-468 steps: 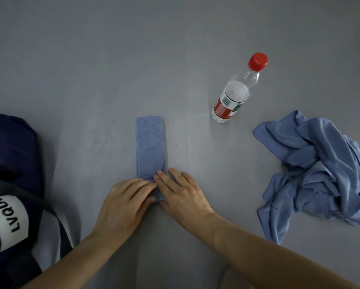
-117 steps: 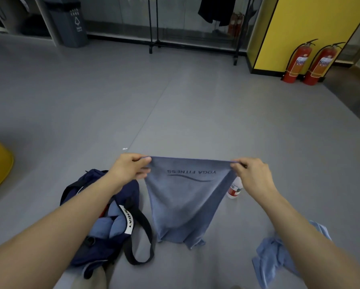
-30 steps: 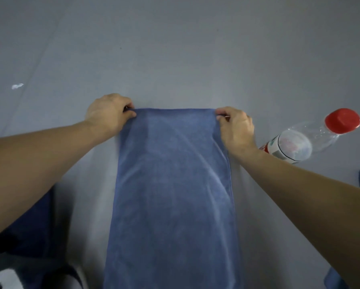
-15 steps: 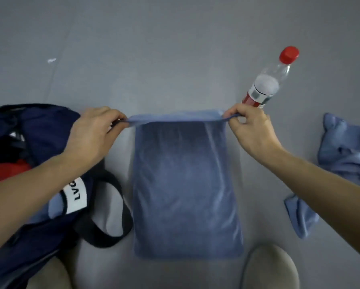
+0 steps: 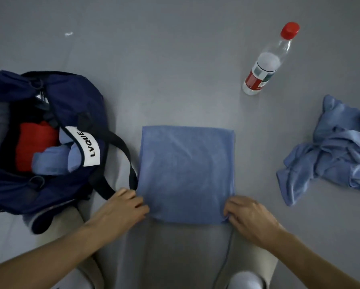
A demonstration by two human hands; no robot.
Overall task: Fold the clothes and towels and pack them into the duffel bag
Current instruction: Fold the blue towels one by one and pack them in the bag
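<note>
Your navy duffel bag (image 5: 74, 101) lies open at your left, holding a red garment (image 5: 35, 142) and rolled light-blue towels (image 5: 49, 161). Its strap (image 5: 122, 147) trails to the edge of the folded blue towel (image 5: 187, 172), which lies flat on the grey floor (image 5: 175, 69) before you. Palms down, your left hand (image 5: 120, 211) pinches the towel's near left corner and your right hand (image 5: 250, 215) its near right corner. A crumpled blue cloth (image 5: 333, 151) lies apart at your right, and a water bottle (image 5: 266, 65) stands beyond.

1 bag (image 5: 74, 97), 1 bottle (image 5: 266, 65), perhaps 4 towels (image 5: 186, 174).
</note>
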